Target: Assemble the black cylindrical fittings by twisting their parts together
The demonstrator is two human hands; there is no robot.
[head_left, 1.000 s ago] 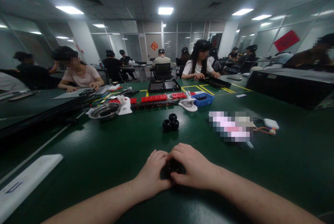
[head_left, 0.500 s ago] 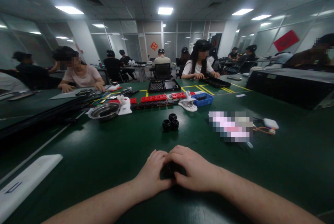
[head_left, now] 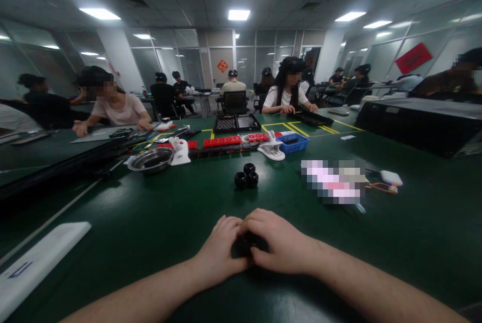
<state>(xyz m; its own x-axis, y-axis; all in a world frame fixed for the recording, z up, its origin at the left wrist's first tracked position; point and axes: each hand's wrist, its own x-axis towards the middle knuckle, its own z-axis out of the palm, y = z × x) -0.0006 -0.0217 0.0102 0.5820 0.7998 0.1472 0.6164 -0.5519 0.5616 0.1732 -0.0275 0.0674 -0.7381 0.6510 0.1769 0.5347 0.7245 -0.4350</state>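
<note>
My left hand (head_left: 222, 245) and my right hand (head_left: 273, 240) meet at the near middle of the green table (head_left: 158, 227), with fingertips touching or overlapping. Both are curled around a black object (head_left: 256, 243). Fingers cover most of it, so its exact kind cannot be made out. A little beyond my hands, several shiny black round pieces like small wheels (head_left: 247, 177) sit together in a small cluster.
Farther back are a metal bowl (head_left: 150, 160), white clips (head_left: 271, 148), a red strip of blocks (head_left: 222, 141) and a blue tray (head_left: 293, 144). A white board (head_left: 41, 267) lies at left, a blurred pink item (head_left: 331, 182) at right. Co-workers sit across the table.
My hands hold nearly the same pose around the black object. At the far left, a co-worker's hand has moved outward and turned palm up.
</note>
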